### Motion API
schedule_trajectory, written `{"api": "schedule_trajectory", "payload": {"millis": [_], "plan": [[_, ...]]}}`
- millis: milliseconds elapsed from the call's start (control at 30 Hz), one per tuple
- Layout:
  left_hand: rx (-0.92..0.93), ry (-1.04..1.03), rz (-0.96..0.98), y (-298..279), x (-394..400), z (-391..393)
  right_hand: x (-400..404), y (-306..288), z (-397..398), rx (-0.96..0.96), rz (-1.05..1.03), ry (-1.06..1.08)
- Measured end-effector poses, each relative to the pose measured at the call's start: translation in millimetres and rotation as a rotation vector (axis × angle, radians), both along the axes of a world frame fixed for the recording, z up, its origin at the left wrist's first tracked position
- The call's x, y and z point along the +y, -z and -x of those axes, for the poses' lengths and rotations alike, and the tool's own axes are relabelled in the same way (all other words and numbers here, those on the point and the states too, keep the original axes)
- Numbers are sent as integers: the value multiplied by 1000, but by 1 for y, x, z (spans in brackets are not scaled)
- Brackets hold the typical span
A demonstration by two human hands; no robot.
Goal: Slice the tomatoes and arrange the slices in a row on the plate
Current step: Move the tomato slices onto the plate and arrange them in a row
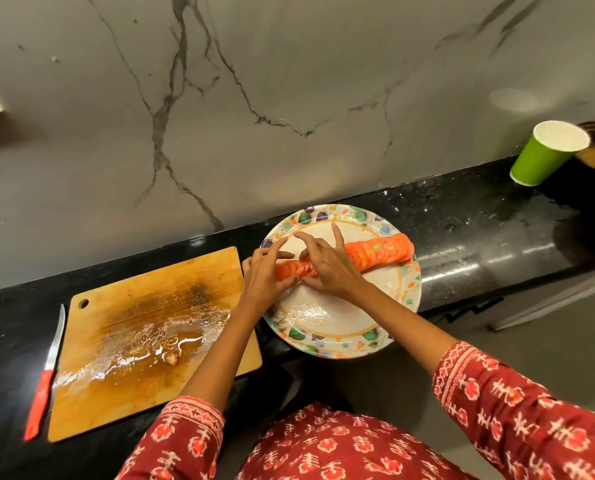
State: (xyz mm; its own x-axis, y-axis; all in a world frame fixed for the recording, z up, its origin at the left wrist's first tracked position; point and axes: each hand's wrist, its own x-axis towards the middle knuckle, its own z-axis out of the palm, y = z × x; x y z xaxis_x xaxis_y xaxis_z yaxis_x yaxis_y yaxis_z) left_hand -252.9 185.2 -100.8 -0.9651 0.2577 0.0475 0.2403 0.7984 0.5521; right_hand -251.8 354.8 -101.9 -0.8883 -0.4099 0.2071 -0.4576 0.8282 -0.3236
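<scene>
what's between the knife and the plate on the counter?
The wooden cutting board, wet with tomato juice and one small scrap, lies between the knife and the plate, seen in the head view.
</scene>
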Motion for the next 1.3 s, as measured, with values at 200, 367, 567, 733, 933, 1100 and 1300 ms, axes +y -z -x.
{"api": "schedule_trajectory", "payload": {"millis": [200, 367, 567, 733, 933, 1100, 1300], "plan": [[-64, 72, 157, -3, 0, 8, -2, 0, 4, -61, 23, 16], [-76, 76, 90, -2, 1, 13, 3, -3, 6, -64, 55, 34], [-77, 93, 86, -3, -1, 12, 4, -6, 7, -128, 51, 15], [-57, 95, 57, -5, 4, 14, 7, -12, 10, -172, 62, 13], [-58, 51, -9, -2, 2, 11, 7, -13, 7, -160, 65, 21], [-52, 40, -25, -4, 5, 12, 12, -16, 7, -126, 104, 40], [-62, 49, 12, -6, 8, 12, 18, -17, 6, -144, 114, 41]]}}
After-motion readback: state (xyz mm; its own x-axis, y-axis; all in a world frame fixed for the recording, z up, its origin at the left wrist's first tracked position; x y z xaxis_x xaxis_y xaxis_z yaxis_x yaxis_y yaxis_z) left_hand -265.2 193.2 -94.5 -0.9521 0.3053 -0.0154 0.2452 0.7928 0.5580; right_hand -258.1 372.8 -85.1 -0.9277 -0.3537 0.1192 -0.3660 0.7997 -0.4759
